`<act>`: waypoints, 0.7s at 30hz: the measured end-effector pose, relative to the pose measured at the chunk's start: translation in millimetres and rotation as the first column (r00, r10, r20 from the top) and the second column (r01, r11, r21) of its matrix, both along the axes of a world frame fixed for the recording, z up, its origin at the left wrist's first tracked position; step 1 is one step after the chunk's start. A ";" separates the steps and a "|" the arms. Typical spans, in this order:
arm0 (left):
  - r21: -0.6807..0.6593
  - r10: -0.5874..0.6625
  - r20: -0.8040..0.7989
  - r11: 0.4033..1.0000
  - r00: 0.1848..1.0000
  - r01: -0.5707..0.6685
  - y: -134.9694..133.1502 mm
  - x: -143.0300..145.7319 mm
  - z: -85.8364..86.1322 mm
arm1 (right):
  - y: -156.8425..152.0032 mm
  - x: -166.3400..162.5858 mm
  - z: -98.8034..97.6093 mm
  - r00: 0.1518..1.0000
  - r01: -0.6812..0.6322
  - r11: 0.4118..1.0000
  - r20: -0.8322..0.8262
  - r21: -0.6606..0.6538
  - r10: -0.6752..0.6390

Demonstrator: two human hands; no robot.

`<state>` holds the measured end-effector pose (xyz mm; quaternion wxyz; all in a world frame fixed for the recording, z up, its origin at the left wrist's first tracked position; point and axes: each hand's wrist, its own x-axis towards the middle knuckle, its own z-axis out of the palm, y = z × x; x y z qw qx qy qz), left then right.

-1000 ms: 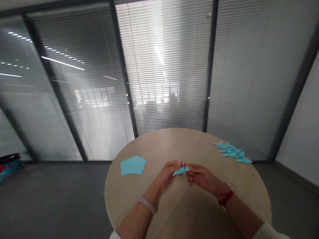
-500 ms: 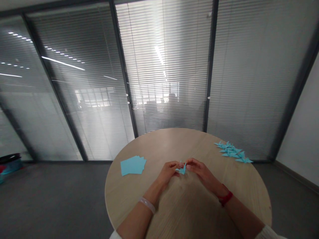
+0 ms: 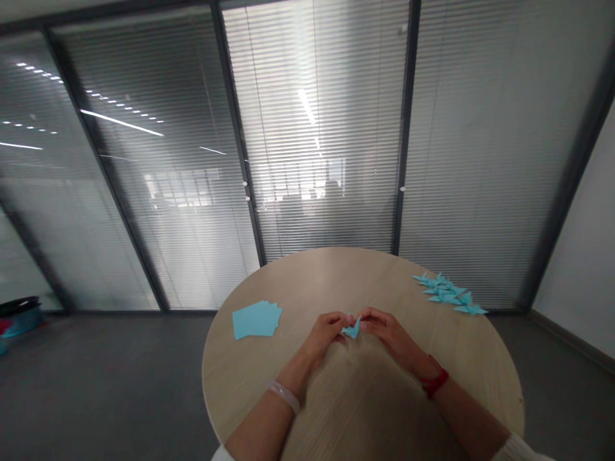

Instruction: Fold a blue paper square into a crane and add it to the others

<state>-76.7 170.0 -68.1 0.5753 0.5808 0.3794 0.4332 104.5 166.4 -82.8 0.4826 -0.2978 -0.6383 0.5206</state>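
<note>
A small blue folded paper crane [image 3: 352,330] is held between my two hands, just above the middle of the round table. My left hand [image 3: 327,331] pinches it from the left, thumb and fingers closed on the paper. From the other side, the fingertips of my right hand [image 3: 383,328] grip its raised pointed end. Parts of the crane are hidden behind the fingers, so its finer folds are hard to make out.
Blue paper sheets [image 3: 257,319] lie fanned in a stack at the left of the wooden table [image 3: 331,269]. Several finished blue paper cranes [image 3: 446,293] sit in a cluster at the right edge. Glass panels with blinds [image 3: 327,128] stand behind.
The paper crane has shifted very slightly to the right and turned a little between the fingers. Both hands stay nearly in place.
</note>
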 end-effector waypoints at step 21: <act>-0.010 -0.018 -0.030 1.000 0.999 0.018 -0.8 0.8 2.6 | -6.2 -0.4 9.7 0.996 0.049 0.999 0.071 -0.001 -0.049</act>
